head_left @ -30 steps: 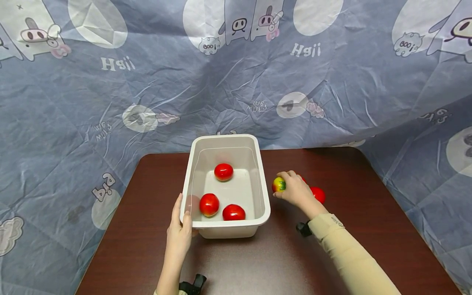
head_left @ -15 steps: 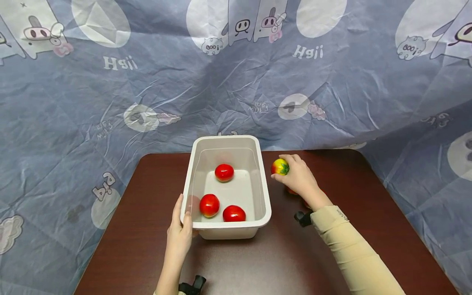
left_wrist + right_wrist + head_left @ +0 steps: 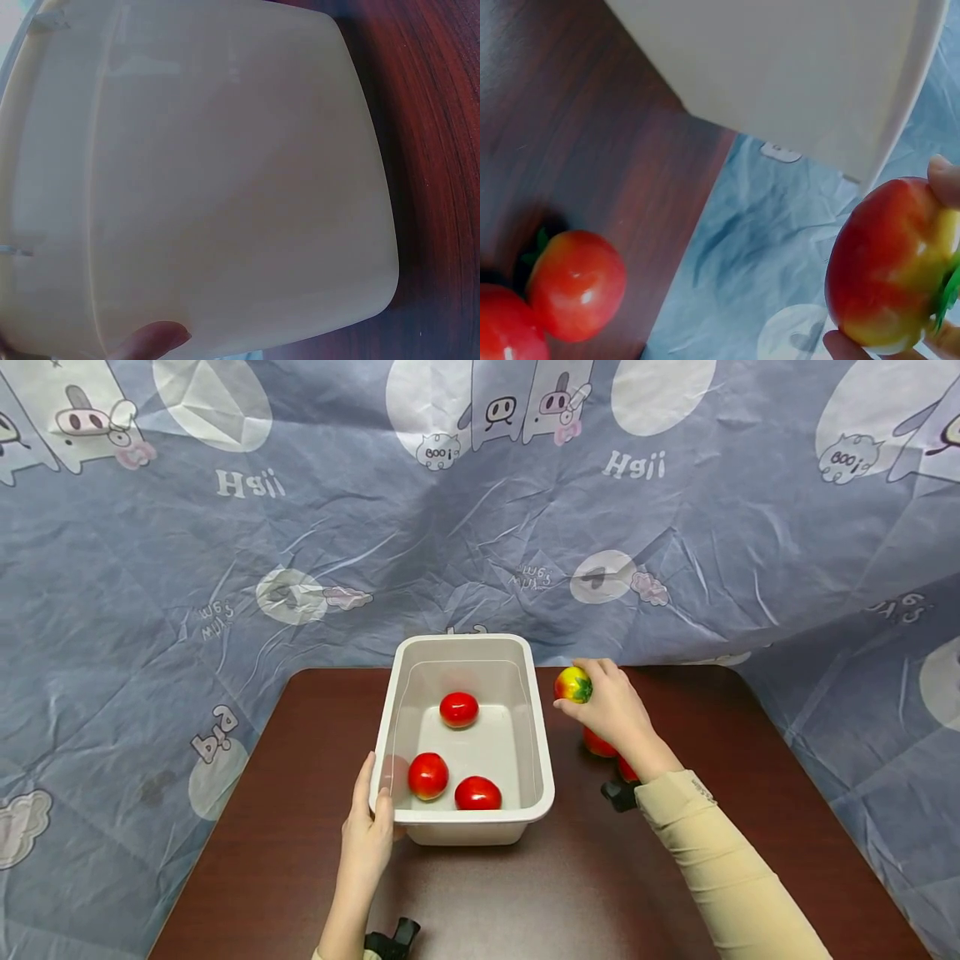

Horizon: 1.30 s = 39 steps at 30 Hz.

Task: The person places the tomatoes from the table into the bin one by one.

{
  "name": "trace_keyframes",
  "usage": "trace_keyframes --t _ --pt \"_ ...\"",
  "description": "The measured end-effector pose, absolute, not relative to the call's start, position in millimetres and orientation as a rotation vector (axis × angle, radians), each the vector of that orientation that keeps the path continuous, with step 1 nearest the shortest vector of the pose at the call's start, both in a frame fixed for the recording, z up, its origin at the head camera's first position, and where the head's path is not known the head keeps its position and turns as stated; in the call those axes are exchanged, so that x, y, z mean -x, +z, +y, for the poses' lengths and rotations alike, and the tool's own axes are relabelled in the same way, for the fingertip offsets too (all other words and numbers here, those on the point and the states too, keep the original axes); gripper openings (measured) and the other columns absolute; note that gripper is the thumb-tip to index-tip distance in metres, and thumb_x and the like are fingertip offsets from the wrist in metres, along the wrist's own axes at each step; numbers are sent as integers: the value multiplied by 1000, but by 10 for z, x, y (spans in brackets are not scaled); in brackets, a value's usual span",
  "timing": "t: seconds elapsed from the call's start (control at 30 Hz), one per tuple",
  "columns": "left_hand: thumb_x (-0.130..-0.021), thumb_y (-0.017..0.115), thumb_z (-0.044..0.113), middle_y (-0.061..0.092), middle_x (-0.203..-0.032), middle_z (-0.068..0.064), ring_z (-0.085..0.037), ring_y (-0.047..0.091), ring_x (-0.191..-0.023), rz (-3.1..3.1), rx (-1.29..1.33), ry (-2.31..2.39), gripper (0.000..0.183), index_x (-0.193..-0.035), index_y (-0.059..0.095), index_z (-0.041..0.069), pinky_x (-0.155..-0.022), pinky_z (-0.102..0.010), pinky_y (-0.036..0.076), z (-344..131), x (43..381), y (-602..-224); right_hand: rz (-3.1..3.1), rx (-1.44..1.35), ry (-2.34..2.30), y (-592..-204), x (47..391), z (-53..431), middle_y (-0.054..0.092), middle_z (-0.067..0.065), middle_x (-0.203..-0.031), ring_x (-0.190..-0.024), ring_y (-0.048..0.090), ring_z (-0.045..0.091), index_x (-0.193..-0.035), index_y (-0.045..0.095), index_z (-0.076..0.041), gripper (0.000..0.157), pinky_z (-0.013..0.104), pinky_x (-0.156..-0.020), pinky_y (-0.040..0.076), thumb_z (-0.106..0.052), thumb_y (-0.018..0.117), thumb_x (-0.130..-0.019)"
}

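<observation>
My right hand (image 3: pixel 611 706) holds a red-and-yellow tomato (image 3: pixel 573 685) with a green leafy top, raised just to the right of a light grey plastic bin (image 3: pixel 538 735). Its fingertips and thumb grip the tomato from either side, as the right wrist view shows. My left hand (image 3: pixel 367 827) grips the bin's near left corner, thumb on the near wall and fingers along the left side. Inside the bin lie a red tomato (image 3: pixel 458 710) toward the back, another tomato (image 3: pixel 428 776) at the near left and a third tomato (image 3: pixel 477 793) at the near right.
Two more red tomatoes sit on the dark wooden table (image 3: pixel 300 743) under my right forearm: one tomato (image 3: pixel 577 285) and its neighbour, a second tomato (image 3: pixel 506 322). A blue printed cloth (image 3: pixel 450 552) hangs behind the table's far edge.
My right hand has lifted the red-and-yellow tomato up and away from the other tomatoes, toward the far side. My left hand has stayed on the bin's corner.
</observation>
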<state>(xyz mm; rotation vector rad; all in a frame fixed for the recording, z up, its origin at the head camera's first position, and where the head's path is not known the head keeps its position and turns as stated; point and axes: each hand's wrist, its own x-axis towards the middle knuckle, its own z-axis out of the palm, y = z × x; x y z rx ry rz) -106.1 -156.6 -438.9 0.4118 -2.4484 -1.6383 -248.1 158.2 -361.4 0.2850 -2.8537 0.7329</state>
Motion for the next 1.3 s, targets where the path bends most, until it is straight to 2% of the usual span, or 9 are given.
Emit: trace_keyframes --t 0.37,0.6,0.9,1.07,1.3 --pt "-101 39 20 41 -152 -19 -45 58 -118 -2455 -414 -1639 55 -155 30 30 -75 -48 61 -1562 1058 -4381 -2757 -392 803 -3474 2423 1320 54 20 -131 -115 53 37 -137 54 -5 67 49 -93 50 -30 78 -80" --pt "-101 39 19 42 -151 -18 -46 60 -114 -2432 -406 -1677 56 -155 30 31 -72 -46 61 -1565 1058 -4383 -2757 -484 819 -3425 2383 1107 54 16 -129 -114 53 34 -137 54 -8 65 46 -92 53 -34 78 -82" --pt "-102 40 18 43 -150 -18 -44 61 -109 -2417 -396 -1693 55 -155 30 29 -69 -43 62 -1564 1049 -4401 -2770 -587 792 -3490 2320 906 56 16 -129 -111 54 36 -135 55 -11 64 46 -90 55 -33 79 -81" --pt "-102 40 18 45 -148 -20 -42 64 -103 -2408 -365 -1693 55 -155 30 29 -64 -39 61 -1573 1044 -4414 -2766 -672 790 -3536 2303 829 57 14 -128 -113 54 34 -134 57 -11 65 46 -94 54 -34 82 -78" --pt "-102 40 17 45 -148 -20 -41 64 -102 -2398 -360 -1707 56 -155 30 30 -64 -38 61 -1569 1048 -4416 -2806 -738 758 -3589 2302 793 55 13 -128 -114 54 31 -134 57 -12 66 46 -95 53 -37 82 -79"
